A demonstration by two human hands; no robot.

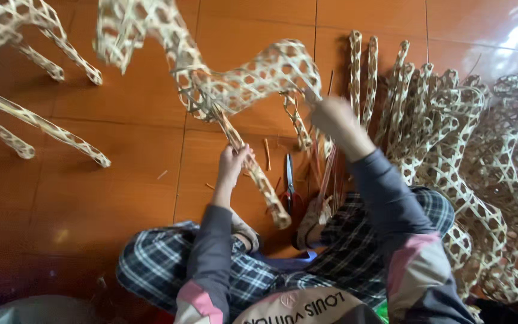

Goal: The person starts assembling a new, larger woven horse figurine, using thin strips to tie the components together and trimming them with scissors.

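The person is sitting on the orange tiled floor, holding up a woven bamboo animal frame between the knees — raised, seemingly, so both hands can reach it. The left hand is clenching around one lattice leg, steadying it. The right hand is blurred at the body's right end; its fingers cannot be judged. The body is running left–right, with the gripped leg pointing down toward the red-handled scissors.

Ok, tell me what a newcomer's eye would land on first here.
The open-weave bamboo animal frame at top centre, with the left hand gripping one leg and the right hand, blurred, at its rear. Next, the pile of woven legs on the right and red-handled scissors on the orange floor.
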